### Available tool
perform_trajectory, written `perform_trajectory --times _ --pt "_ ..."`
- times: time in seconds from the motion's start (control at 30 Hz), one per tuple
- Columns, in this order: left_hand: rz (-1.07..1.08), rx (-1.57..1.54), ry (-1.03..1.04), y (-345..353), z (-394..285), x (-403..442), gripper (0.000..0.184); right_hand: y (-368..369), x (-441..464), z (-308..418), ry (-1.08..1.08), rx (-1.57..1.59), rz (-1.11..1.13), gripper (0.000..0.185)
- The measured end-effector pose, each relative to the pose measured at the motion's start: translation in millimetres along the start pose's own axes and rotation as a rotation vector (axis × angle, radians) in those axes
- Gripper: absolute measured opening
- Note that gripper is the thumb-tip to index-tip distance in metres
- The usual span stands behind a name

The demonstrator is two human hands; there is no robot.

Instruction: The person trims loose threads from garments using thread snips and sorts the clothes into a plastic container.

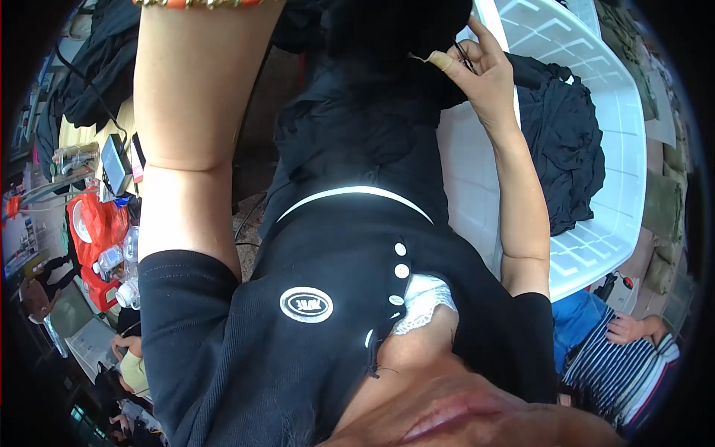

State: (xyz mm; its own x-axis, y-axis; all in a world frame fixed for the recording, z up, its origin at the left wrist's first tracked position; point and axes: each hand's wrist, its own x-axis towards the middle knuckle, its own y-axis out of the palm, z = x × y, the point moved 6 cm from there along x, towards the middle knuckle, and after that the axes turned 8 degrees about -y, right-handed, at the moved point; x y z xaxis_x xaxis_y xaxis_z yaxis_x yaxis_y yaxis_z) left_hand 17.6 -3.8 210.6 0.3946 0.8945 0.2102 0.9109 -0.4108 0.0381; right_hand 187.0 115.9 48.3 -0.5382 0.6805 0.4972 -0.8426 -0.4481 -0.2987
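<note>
My right hand (488, 74) is closed, with tan tape wrapped round the thumb. Between its fingers is a small dark metal tool (465, 54) that looks like thread snips; the hand partly hides it. Black cloth (387, 52) hangs beside and against these fingers and spreads over my lap. My left forearm (201, 89) reaches up past the top edge, with an orange and gold band at the wrist; the left hand is out of view.
A white plastic basket (625, 186) stands at my right, with crumpled black garments (558, 141) in it. At left are more black cloth (89, 89), a table with a small blue device (115, 165), an orange-red bag (100, 223) and plastic bottles (128, 290). Other people are nearby on both sides.
</note>
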Motion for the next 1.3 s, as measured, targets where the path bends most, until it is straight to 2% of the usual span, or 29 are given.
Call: perform_trajectory --times 0.1,0.2,0.23,0.33,0.43,0.53,0.57,0.67,0.7,0.8,0.83,0.93,1.03,1.13,1.17,1.23,1.3 --pt "0.012 0.021 0.001 4 -2 -6 0.025 -3 -1 30 -0.126 -0.013 -0.112 0.075" --pt "0.013 0.038 0.003 4 -5 -12 0.026 0 -6 47 -0.292 0.096 -0.157 0.060" --pt "0.014 0.044 0.008 5 -6 -13 0.026 9 -6 46 -0.233 0.062 -0.100 0.073" --pt "-0.003 0.054 0.011 2 -6 -21 0.027 28 -8 27 -0.038 -0.096 -0.020 0.080" --pt "0.017 0.067 0.015 5 -6 -22 0.028 37 -1 17 -0.040 -0.199 -0.070 0.075" --pt "0.031 0.068 0.011 11 -7 -21 0.030 41 8 22 0.261 -0.239 -0.011 0.089" --pt "0.034 0.072 0.011 13 -8 -22 0.030 41 7 9 0.233 -0.168 -0.031 0.107" --pt "0.042 0.079 0.007 18 -8 -23 0.031 43 10 25 -0.042 -0.334 -0.131 0.076" --pt "0.042 0.078 0.005 19 -8 -22 0.032 40 9 -1 0.067 -0.065 -0.163 0.074" --pt "0.041 0.087 0.007 20 -8 -24 0.033 34 13 0 0.146 -0.025 -0.108 0.050" --pt "0.038 0.087 0.010 21 -9 -24 0.033 34 11 -5 0.187 0.049 -0.156 0.027" --pt "0.026 0.091 0.011 22 -9 -29 0.034 35 7 -13 0.209 0.213 -0.021 0.018" --pt "0.029 0.103 0.006 23 -7 -28 0.035 35 1 -4 0.211 0.235 0.035 0.012" --pt "0.038 0.100 0.002 28 -6 -27 0.037 34 -4 12 0.354 0.379 0.299 0.023" --pt "0.041 0.098 0.002 28 -5 -25 0.037 28 -6 23 0.427 0.390 0.324 0.025" --pt "0.024 0.087 -0.001 25 -2 -23 0.038 2 -12 13 0.505 0.433 0.465 0.029" --pt "-0.019 0.031 0.002 14 1 -19 0.039 -35 -14 -1 0.536 0.494 0.375 0.027"
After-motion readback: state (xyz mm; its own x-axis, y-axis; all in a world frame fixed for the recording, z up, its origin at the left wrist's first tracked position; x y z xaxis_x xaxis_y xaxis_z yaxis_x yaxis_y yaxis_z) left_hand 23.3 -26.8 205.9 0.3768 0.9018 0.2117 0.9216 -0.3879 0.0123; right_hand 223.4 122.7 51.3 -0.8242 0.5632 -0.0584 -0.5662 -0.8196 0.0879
